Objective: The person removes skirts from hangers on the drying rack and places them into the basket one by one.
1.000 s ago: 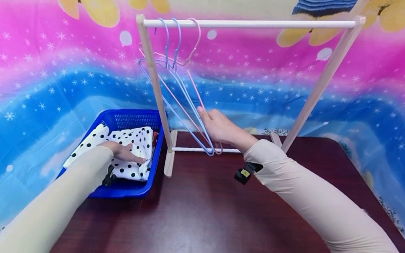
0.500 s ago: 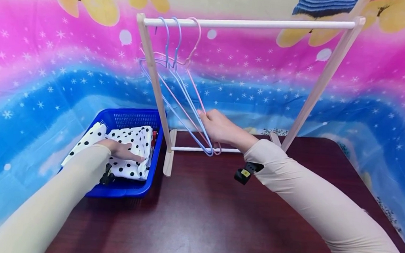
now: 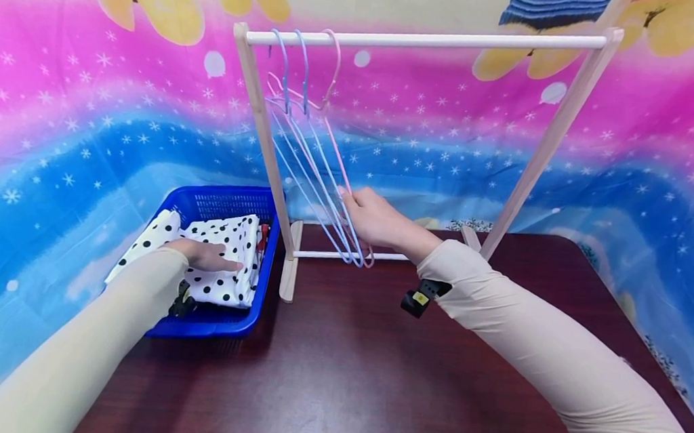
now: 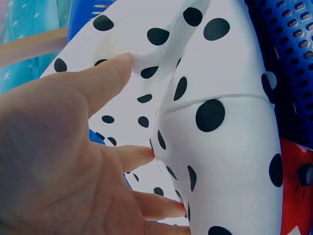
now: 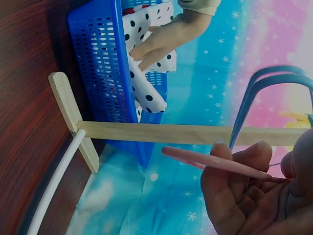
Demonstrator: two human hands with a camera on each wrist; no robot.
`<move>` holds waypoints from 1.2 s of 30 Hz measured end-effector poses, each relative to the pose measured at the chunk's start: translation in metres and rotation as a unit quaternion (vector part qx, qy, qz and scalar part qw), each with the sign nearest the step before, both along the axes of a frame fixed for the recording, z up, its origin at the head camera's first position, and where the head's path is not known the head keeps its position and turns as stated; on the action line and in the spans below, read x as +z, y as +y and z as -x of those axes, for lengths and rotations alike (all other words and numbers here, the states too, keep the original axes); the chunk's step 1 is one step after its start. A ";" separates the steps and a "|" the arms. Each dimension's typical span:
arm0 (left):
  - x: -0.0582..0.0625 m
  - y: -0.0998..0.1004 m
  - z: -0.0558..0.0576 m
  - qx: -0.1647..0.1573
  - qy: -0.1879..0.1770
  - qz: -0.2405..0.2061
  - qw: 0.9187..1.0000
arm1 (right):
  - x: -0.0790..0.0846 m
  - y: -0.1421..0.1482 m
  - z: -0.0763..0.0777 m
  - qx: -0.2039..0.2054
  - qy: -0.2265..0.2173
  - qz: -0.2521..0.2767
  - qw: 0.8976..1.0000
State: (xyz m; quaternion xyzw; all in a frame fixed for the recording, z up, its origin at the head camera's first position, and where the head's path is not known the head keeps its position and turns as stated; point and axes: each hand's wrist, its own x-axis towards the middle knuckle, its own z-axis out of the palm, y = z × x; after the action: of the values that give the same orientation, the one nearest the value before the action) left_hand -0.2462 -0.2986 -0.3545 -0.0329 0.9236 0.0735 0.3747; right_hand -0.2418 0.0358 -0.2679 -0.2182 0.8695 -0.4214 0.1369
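Note:
Three hangers hang by their hooks near the left end of the rack's white rail (image 3: pixel 428 41). Two are blue hangers (image 3: pixel 305 70); the rightmost is a pink hanger (image 3: pixel 337 149). My right hand (image 3: pixel 377 220) pinches the lower side of the pink hanger between thumb and fingers, as the right wrist view also shows the pink hanger (image 5: pixel 215 162). Over the blue basket (image 3: pixel 209 330), my left hand (image 3: pixel 212 259) touches a folded white cloth with black dots (image 3: pixel 227 294). Its fingers are spread and nearly straight, fingertips against a fold of the dotted cloth (image 4: pixel 225 147).
The wooden rack's left post (image 3: pixel 267 142) stands just right of the basket, and its right post (image 3: pixel 551 144) is beyond my right arm. A red patterned cloth (image 3: pixel 264 237) shows at the basket's right side. Everything stands on a dark brown table (image 3: pixel 334 378) before a printed backdrop.
The hangers' far left corners have swung to the right and the blue hangers have spread apart. My left fingertips have shifted slightly left on the dotted cloth. My right hand keeps almost the same place.

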 end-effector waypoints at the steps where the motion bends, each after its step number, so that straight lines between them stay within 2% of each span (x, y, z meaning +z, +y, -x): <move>1: 0.000 0.000 0.000 0.000 0.001 0.000 1.000 | 0.000 0.000 0.000 -0.002 0.005 -0.002 1.000; 7: 0.000 0.000 0.000 -0.003 0.005 -0.003 1.000 | 0.000 0.000 -0.001 0.001 0.031 -0.005 1.000; 13: 0.004 0.002 -0.004 -0.006 0.013 -0.006 1.000 | 0.002 0.003 -0.002 0.013 0.031 -0.004 0.999; 21: 0.006 0.005 -0.007 -0.014 0.022 -0.004 1.000 | 0.001 0.006 -0.005 -0.002 0.058 -0.032 0.998; 25: 0.005 0.003 -0.009 -0.016 0.025 -0.010 0.999 | 0.001 0.007 -0.007 0.006 0.069 -0.034 0.997; 36: 0.006 0.003 -0.011 -0.029 0.038 -0.016 0.999 | 0.001 0.009 -0.008 0.000 0.068 -0.029 0.997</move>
State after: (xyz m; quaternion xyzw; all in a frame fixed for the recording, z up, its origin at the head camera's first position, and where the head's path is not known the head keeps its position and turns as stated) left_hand -0.2357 -0.2959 -0.3484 0.0023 0.9366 0.0784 0.3416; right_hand -0.2342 0.0449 -0.2669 -0.2424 0.8888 -0.3798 0.0839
